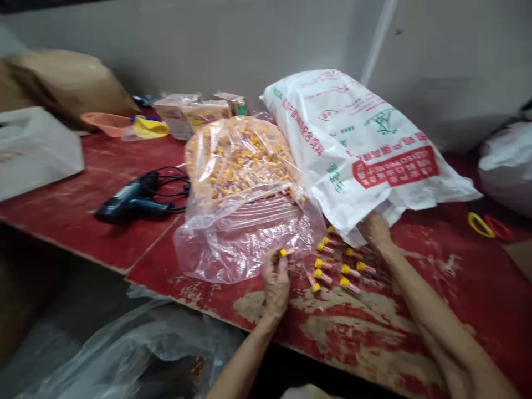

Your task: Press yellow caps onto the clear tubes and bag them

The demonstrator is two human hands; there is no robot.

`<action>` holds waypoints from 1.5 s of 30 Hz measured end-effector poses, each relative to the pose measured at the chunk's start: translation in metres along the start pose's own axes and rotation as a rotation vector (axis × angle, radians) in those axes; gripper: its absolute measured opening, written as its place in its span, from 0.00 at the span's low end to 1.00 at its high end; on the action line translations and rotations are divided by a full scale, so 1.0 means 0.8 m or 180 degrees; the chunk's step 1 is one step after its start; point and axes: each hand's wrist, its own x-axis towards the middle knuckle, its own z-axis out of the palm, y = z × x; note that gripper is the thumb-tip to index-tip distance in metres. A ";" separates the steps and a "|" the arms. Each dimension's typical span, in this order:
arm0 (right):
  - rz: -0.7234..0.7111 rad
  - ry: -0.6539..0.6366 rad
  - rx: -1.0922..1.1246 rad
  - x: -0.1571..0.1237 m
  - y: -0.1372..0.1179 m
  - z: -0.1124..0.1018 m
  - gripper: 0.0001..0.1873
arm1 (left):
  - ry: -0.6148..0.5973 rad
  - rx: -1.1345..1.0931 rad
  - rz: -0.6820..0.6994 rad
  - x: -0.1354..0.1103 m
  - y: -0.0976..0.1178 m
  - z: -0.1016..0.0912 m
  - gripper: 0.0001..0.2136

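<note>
though near edge (307, 353), hand (276, 281) (with vial (286, 252))

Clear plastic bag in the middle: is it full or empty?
Partly full: yellow-capped tubes crowd the far part of the clear plastic bag, while its near end lies slack and see-through.

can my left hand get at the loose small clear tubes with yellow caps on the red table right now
Likely yes: your left hand is close beside the nearest loose tubes, with nothing visible between, though its grip seems taken up by another yellow-capped tube.
</note>
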 end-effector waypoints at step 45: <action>0.0133 -0.1363 -0.0026 -0.230 -0.024 -0.074 0.14 | -0.0625 0.2885 0.1196 0.158 0.017 0.024 0.12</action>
